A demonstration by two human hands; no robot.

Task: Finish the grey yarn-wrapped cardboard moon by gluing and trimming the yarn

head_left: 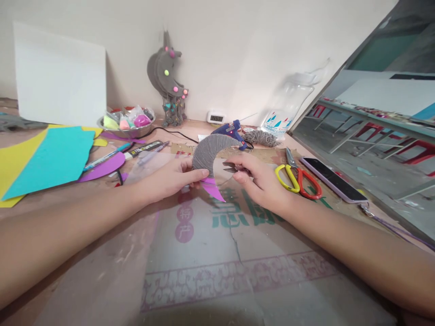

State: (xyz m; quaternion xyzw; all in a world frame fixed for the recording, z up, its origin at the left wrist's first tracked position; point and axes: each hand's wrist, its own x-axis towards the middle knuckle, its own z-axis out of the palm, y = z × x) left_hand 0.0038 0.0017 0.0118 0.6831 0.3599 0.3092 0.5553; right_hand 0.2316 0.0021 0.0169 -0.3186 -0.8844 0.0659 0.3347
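Observation:
My left hand is closed on a crescent moon wrapped in grey yarn, thumb across its front. Purple card shows bare at its lower tip. Close to the crescent's inner curve, my right hand is closed around a small dark tool with pointed tips, which looks like thread snips and is partly hidden by the fingers. A thin strand of yarn runs between the crescent's lower part and my right hand. Both hands are above a printed cardboard sheet.
Scissors and a phone lie at right. Behind are a blue glue gun, a yarn bundle, a clock and a clear jug. Left are coloured sheets, pens and a bowl. A finished-looking moon ornament leans behind.

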